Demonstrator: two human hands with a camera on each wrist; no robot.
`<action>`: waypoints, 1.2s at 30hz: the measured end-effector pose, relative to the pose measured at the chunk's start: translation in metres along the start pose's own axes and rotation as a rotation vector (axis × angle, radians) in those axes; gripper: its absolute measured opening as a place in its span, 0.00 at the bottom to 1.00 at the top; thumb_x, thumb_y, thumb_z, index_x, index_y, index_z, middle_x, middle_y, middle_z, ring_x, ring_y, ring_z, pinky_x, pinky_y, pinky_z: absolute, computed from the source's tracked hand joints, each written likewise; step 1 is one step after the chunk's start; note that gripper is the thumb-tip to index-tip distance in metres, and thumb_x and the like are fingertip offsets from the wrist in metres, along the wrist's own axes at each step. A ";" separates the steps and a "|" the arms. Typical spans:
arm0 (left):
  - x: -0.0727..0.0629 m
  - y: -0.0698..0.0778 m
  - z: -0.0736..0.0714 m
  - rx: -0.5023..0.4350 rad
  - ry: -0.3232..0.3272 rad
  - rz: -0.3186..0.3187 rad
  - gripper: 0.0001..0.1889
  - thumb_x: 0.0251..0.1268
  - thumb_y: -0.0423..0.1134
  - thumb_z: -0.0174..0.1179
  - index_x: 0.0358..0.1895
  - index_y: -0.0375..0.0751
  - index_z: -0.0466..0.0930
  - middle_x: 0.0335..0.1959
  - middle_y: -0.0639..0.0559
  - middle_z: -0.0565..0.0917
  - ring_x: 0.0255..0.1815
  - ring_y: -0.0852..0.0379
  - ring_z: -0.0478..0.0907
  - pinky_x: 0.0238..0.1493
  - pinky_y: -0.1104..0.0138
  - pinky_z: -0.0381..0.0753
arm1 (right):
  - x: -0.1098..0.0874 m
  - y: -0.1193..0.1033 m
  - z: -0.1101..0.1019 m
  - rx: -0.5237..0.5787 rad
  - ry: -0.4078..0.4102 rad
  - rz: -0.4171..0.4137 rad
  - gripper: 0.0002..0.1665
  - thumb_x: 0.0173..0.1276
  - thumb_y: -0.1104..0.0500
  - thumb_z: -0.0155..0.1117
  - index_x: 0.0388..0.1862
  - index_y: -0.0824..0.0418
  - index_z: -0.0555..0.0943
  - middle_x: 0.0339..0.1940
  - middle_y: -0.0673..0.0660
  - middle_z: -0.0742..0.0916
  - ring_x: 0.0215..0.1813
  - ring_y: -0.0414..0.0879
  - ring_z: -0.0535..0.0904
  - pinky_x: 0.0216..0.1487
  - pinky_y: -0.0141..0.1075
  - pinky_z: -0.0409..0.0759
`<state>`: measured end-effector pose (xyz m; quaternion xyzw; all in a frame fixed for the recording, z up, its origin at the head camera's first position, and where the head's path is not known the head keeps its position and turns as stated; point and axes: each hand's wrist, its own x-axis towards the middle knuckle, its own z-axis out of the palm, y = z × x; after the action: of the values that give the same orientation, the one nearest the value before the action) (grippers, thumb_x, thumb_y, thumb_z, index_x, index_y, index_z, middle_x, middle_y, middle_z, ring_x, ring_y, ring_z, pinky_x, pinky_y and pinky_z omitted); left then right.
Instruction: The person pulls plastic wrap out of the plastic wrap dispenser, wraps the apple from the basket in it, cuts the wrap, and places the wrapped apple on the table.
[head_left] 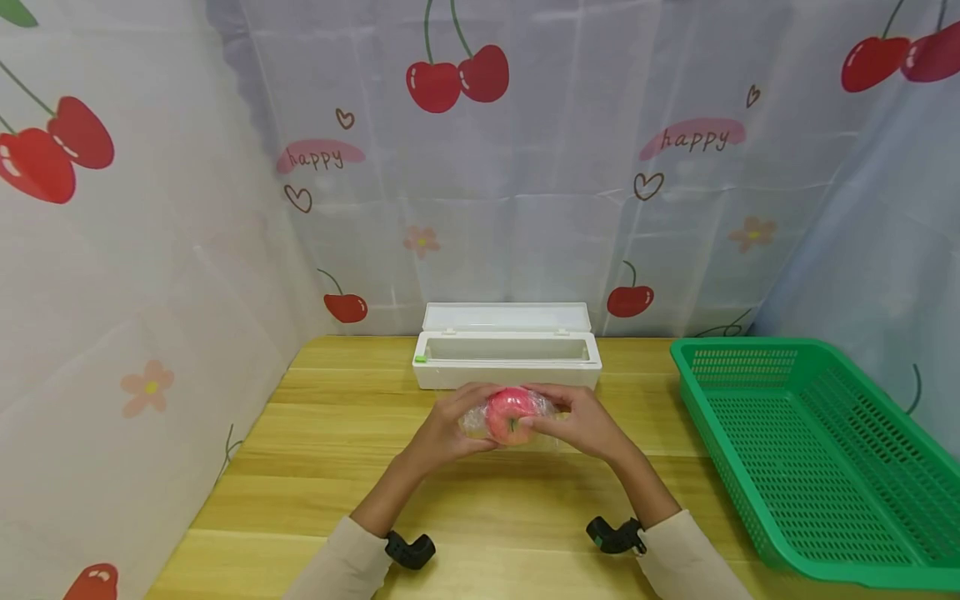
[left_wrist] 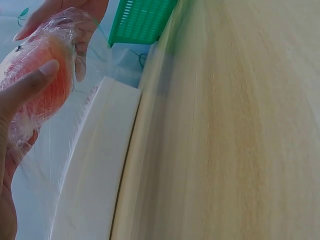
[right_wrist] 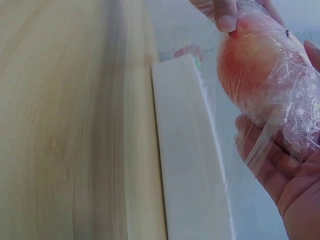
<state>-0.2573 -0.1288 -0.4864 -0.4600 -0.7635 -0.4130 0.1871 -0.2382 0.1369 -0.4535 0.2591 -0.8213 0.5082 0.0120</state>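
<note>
A red apple (head_left: 504, 406) in clear plastic wrap (right_wrist: 301, 117) is held up over the table, between both hands. My left hand (head_left: 441, 427) grips its left side, and in the left wrist view the thumb (left_wrist: 31, 86) presses against the wrapped skin. From the right, my right hand (head_left: 588, 427) holds the apple with its thumb across the front near the stem. Wrinkled film bunches at both sides of the fruit; in the right wrist view some of it lies over the right hand's fingers (right_wrist: 267, 162).
Behind the hands stands a white plastic wrap box (head_left: 507, 377) with its lid (head_left: 507, 317) raised. A green basket (head_left: 750, 492) sits on the right of the wooden table (head_left: 300, 467). Cherry-printed curtains (head_left: 525, 192) close off the back and sides.
</note>
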 end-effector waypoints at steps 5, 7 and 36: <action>-0.001 -0.005 0.000 -0.010 0.004 -0.035 0.44 0.44 0.38 0.84 0.70 0.44 0.74 0.61 0.49 0.81 0.62 0.52 0.78 0.62 0.59 0.80 | 0.001 0.003 0.002 -0.033 0.006 -0.066 0.41 0.56 0.49 0.82 0.68 0.56 0.79 0.61 0.52 0.85 0.58 0.50 0.83 0.57 0.48 0.83; -0.002 -0.007 0.000 -0.006 0.004 -0.040 0.44 0.43 0.39 0.84 0.70 0.44 0.74 0.61 0.50 0.82 0.61 0.52 0.79 0.62 0.59 0.80 | 0.001 0.004 0.002 -0.046 0.021 -0.106 0.43 0.54 0.51 0.84 0.69 0.57 0.78 0.64 0.53 0.84 0.61 0.51 0.82 0.60 0.51 0.82; -0.011 -0.019 0.010 -0.021 -0.083 -0.268 0.43 0.48 0.44 0.81 0.71 0.47 0.73 0.65 0.50 0.81 0.66 0.52 0.77 0.66 0.57 0.77 | 0.003 0.022 0.010 -0.234 0.002 -0.148 0.44 0.49 0.49 0.85 0.64 0.64 0.81 0.57 0.58 0.87 0.58 0.53 0.84 0.58 0.50 0.83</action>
<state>-0.2672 -0.1314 -0.5081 -0.3725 -0.8209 -0.4227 0.0936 -0.2482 0.1347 -0.4761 0.3152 -0.8536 0.4068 0.0804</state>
